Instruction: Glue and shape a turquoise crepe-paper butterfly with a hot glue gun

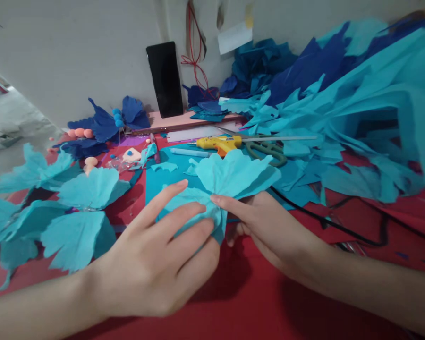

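A light-blue butterfly (233, 174) of thin, paper-like sheet is in my hands above the table. My right hand (258, 212) pinches it at the middle, the thumb pressed on the centre where the wings meet and the other fingers underneath. Across its left wing lies my left hand (166, 250), fingers stretched and spread over the surface; its thumb is hidden. Behind the butterfly rests a yellow glue gun (221, 144) with a white glue stick in its back. Green-handled scissors (267, 151) lie beside it, near a blue sheet (154, 172).
More light-blue butterflies (83, 208) lie at left, with dark-blue ones (120, 118) behind them. A phone (165, 80) leans against the wall. Cut blue sheets (361, 108) pile up at right. A black cable (326, 219) crosses the red table (241, 302).
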Demonstrator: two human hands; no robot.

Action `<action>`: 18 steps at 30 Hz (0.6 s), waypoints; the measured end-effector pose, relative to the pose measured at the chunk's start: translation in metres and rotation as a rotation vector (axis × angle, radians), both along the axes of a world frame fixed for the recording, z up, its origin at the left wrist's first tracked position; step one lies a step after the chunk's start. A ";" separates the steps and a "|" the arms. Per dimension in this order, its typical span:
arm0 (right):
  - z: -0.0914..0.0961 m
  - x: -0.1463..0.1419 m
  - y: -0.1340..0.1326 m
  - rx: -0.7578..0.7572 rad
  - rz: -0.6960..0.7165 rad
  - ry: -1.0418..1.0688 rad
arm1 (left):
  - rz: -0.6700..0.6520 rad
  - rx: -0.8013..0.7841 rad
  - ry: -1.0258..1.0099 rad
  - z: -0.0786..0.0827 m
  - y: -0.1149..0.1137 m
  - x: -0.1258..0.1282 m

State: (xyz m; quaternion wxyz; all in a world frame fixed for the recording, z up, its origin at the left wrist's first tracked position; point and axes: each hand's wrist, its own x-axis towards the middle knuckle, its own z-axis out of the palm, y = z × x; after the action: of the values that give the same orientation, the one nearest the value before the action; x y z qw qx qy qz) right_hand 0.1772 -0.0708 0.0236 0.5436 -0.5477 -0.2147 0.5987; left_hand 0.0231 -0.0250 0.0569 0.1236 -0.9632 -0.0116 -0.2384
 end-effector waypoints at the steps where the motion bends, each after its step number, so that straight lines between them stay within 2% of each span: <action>1: 0.001 0.000 0.000 -0.008 0.002 -0.002 | -0.004 0.004 0.002 0.000 0.000 0.000; 11: 0.002 -0.001 0.001 -0.017 0.004 0.012 | -0.117 0.168 0.049 -0.004 0.004 -0.003; 18: -0.001 -0.002 -0.003 0.010 0.030 -0.016 | -0.084 0.171 0.006 -0.003 0.004 -0.001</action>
State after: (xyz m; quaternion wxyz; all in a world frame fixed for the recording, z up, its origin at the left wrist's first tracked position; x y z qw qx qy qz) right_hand 0.1750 -0.0734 0.0227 0.5355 -0.5465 -0.2302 0.6013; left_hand 0.0220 -0.0210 0.0536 0.1954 -0.9494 0.0494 -0.2408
